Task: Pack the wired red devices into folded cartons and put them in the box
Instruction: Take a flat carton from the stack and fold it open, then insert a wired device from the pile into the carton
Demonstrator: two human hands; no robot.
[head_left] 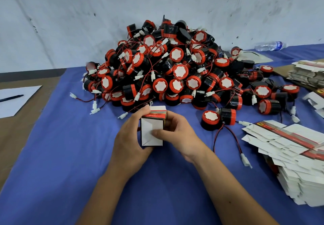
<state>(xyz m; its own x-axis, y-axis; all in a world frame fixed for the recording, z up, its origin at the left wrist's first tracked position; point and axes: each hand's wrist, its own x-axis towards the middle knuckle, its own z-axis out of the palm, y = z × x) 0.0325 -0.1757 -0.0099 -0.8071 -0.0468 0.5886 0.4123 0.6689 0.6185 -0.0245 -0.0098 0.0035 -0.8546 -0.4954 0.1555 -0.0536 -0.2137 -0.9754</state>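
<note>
A small carton [152, 133] with a white underside and a red printed side stands between both hands at the middle of the blue cloth. My left hand [130, 137] grips its left side, fingers curled over the top edge. My right hand [177, 133] holds the right side, its thumb pressing the white flaps. A big heap of red-and-black wired devices [175, 74] lies just behind. One device [210, 120] with red and black wires sits to the right of my hands. What is inside the carton is hidden.
A stack of flat unfolded cartons [289, 158] lies at the right edge, with another stack [308, 74] farther back. A sheet of paper [15, 100] with a pen [11, 98] lies at the left. A plastic bottle [270, 45] lies by the wall.
</note>
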